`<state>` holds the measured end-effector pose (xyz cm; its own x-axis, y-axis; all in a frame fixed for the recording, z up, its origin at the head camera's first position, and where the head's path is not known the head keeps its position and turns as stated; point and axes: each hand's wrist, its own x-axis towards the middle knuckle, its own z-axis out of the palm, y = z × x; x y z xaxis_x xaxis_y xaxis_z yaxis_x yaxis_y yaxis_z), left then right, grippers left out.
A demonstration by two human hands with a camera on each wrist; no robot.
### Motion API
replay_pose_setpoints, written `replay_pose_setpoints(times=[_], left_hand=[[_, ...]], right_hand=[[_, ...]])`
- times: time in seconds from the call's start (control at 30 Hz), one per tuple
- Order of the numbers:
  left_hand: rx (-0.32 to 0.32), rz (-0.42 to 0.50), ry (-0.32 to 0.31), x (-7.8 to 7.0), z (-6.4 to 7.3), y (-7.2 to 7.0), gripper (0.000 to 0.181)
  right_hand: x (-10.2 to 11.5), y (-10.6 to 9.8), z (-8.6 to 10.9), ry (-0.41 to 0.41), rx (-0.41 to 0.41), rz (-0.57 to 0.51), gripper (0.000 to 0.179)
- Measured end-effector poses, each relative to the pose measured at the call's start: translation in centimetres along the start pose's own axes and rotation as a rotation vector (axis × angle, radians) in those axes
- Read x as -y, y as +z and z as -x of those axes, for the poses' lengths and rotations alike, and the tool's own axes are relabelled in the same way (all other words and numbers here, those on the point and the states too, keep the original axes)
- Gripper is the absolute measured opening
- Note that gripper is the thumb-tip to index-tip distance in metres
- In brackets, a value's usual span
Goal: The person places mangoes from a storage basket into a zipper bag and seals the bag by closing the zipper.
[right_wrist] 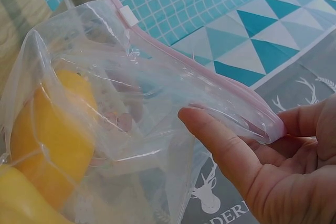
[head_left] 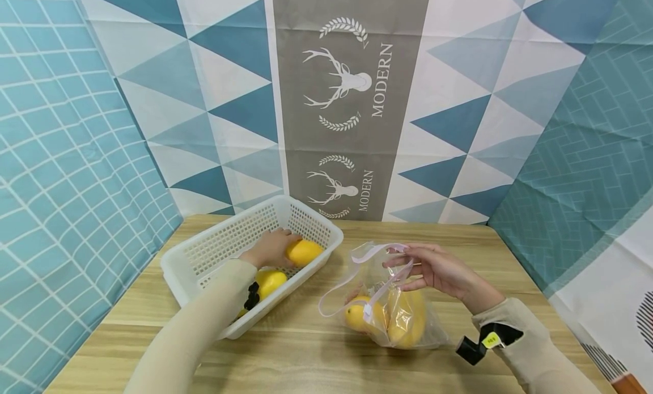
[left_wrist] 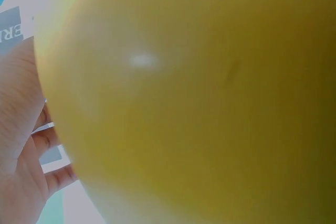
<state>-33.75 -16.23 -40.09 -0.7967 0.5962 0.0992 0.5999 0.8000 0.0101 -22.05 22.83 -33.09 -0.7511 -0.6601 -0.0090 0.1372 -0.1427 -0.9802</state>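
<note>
And there, the left hand [head_left: 272, 248] grips a yellow fruit [head_left: 306, 253] in the basket [head_left: 209, 251] while the right hand [head_left: 441, 270] pinches the slider bag [head_left: 386, 309], its mouth held gaping!

White basket [head_left: 228, 242], yellow fruit [head_left: 304, 253], pink-edged clear bag [head_left: 390, 284], blue-and-white triangle-patterned backdrop [head_left: 245, 99]

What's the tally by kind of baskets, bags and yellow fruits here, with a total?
White basket: 1
Clear bag: 1
Yellow fruits: at least 4, two of them in the bag, one in the left hand; a yellow sliver by the sleeve may be another
Total: at least 6
</note>
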Motion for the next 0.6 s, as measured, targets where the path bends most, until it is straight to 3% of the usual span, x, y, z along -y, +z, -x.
replay_pose_setpoints(times=[0.37, 0.6], left_hand=[[-0.116, 0.000, 0.004, 0.3, 0.1, -1.5, 0.065], [-0.178, 0.082, 0.018, 0.2, 0.6, -2.8, 0.065]], right_hand=[[0.0, -0.2, 0.1, -0.007, 0.000, 0.000, 0.038], [0.0, -0.2, 0.1, -0.019, 0.012, 0.002, 0.035]])
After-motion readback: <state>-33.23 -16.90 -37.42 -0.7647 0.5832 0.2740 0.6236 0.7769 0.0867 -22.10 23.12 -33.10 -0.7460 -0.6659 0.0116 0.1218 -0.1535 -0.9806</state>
